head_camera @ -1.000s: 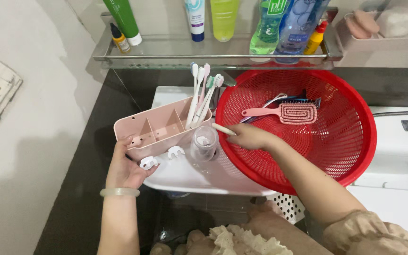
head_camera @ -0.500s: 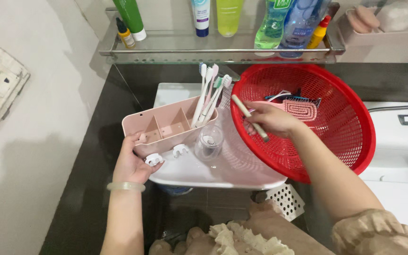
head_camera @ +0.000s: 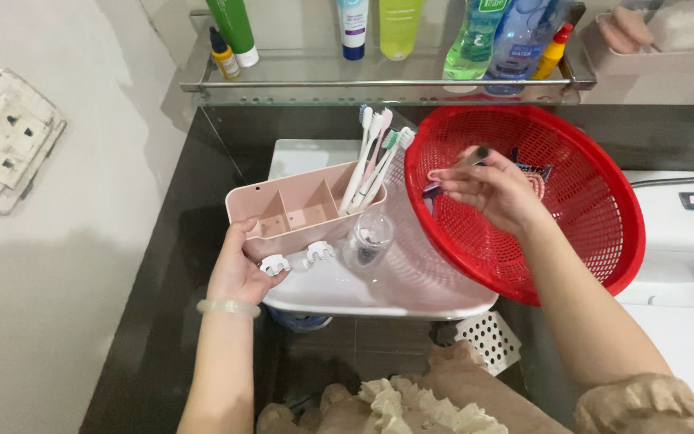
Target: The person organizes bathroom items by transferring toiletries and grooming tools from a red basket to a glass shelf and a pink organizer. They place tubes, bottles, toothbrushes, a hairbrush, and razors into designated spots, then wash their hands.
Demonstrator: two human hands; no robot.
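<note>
My left hand (head_camera: 238, 269) grips the lower left corner of a pink divided holder (head_camera: 303, 210), tilted, with several toothbrushes (head_camera: 375, 153) standing in its right compartment and a clear cup (head_camera: 369, 239) clipped under it. My right hand (head_camera: 487, 189) is raised over the red mesh basket (head_camera: 596, 233) and pinches a thin stick-like item (head_camera: 469, 158) with a dark tip between its fingers. A pink hairbrush (head_camera: 533, 183) lies in the basket, mostly hidden behind that hand.
A glass shelf (head_camera: 307, 76) above carries bottles and tubes. A white toilet tank (head_camera: 379, 293) sits under the holder and basket. A wall socket (head_camera: 6, 141) is at left. A white perforated piece (head_camera: 487, 341) lies below, and white surfaces at right.
My right hand lifted the thin item out of the basket and turned it up toward the holder. The left hand kept hold of the pink holder.
</note>
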